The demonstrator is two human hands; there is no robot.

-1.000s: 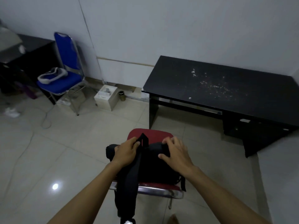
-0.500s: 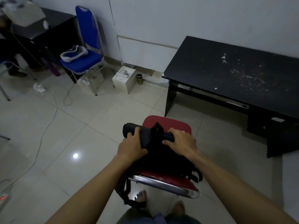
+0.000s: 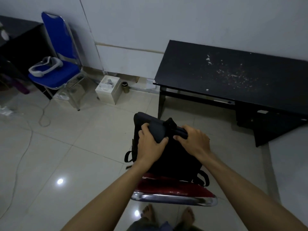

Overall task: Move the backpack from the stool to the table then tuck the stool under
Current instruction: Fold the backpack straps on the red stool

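Backpack (image 3: pixel 166 157) gripped at top by left hand (image 3: pixel 150 145) and right hand (image 3: pixel 193 141), barely off stool (image 3: pixel 175 191); desk (image 3: pixel 233 77) placement and tuck pending.

A plain office or workroom is shown. A bare pale wall (image 3: pixel 183 22) is met by glossy tiled flooring (image 3: pixel 75 147). At two o'clock a black desk (image 3: pixel 233 77) with a scuffed top is set against the wall. At ten o'clock a blue padded chair (image 3: pixel 56 72) with a chrome frame is placed beside a second dark desk (image 3: pixel 18 39). A loose cable (image 3: pixel 41 117) is trailed over the tiles at nine o'clock.
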